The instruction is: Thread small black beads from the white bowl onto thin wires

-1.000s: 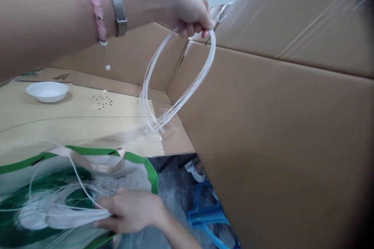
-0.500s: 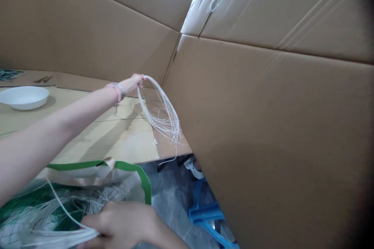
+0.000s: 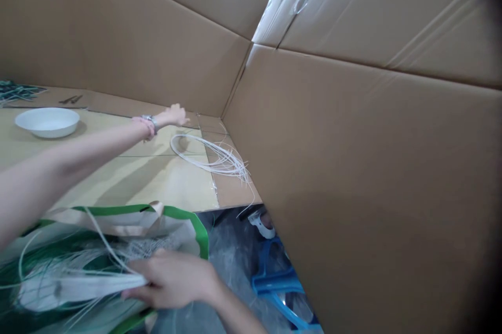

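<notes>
A looped bundle of white cords (image 3: 227, 161) lies at the table's right corner, its loose ends against the cardboard and one strand over the edge. Just above and left of it, my left hand (image 3: 175, 114) is in the air, empty, its fingers loosely bent and apart. Lower down, my right hand (image 3: 172, 277) pinches a second bundle of white cords (image 3: 98, 288) between thumb and fingers. That bundle trails left into a green-rimmed bag (image 3: 202, 234), which holds tangled white and green strands (image 3: 58, 250).
A white bowl (image 3: 49, 122) stands on the table (image 3: 157, 187) at left. Behind it are dark-green and white strands (image 3: 18, 92) and small dark tools (image 3: 71, 99). Cardboard walls (image 3: 353, 177) enclose the back and right. Blue plastic frame (image 3: 280, 284) and white tape roll (image 3: 262, 224) are below the edge.
My left hand has let go of the looped cords, which now lie on the table, and has drawn slightly left. My right hand has raised its bundle a little and moved right.
</notes>
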`<state>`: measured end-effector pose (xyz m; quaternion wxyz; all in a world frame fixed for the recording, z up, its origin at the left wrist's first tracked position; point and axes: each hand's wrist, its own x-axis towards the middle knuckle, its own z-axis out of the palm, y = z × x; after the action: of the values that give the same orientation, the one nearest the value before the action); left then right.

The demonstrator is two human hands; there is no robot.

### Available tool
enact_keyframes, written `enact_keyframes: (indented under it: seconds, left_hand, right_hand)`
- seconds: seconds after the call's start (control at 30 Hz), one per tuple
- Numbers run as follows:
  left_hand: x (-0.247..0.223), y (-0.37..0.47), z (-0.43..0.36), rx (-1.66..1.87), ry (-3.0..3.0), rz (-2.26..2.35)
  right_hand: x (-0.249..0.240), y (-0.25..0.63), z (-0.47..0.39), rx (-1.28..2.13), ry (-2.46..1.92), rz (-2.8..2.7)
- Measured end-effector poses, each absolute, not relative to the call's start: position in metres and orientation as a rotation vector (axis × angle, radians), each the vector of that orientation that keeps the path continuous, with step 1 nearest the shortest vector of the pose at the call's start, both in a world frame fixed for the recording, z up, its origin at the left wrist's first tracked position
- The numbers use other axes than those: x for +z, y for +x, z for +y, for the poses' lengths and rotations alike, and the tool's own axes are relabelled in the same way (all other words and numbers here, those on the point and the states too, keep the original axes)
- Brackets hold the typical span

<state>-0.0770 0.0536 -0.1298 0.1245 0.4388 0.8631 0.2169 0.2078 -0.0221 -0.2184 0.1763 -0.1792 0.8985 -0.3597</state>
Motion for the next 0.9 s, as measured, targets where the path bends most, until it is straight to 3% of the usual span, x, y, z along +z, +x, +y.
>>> enact_keyframes:
  seconds: [0.17, 0.27, 0.37, 0.57, 0.77, 0.9]
  left_hand:
    - [-0.091, -0.027, -0.021, 0.474, 1.559, 2.048]
    - [-0.098, 0.011, -0.086, 0.215, 1.649, 1.611]
    - [-0.121, 0.035, -0.142, 0.114, 1.585, 1.536]
    - [-0.154, 0.049, -0.194, 0.335, 1.42, 1.643]
    - [-0.143, 0.057, -0.204, 0.683, 1.178, 1.49]
    - [-0.142, 0.052, -0.207, 0.706, 1.187, 1.505]
  right_hand:
    - [-0.216, 0.205, -0.018, -1.154, -0.466, 2.563]
    - [-0.214, 0.204, -0.018, -1.227, -0.424, 2.585]
    - [-0.213, 0.206, -0.016, -1.316, -0.33, 2.594]
    - [-0.217, 0.209, -0.008, -1.646, -0.201, 2.488]
    - [-0.237, 0.206, -0.001, -1.994, -0.15, 2.267]
    - [-0.242, 0.202, 0.006, -1.994, -0.081, 2.261]
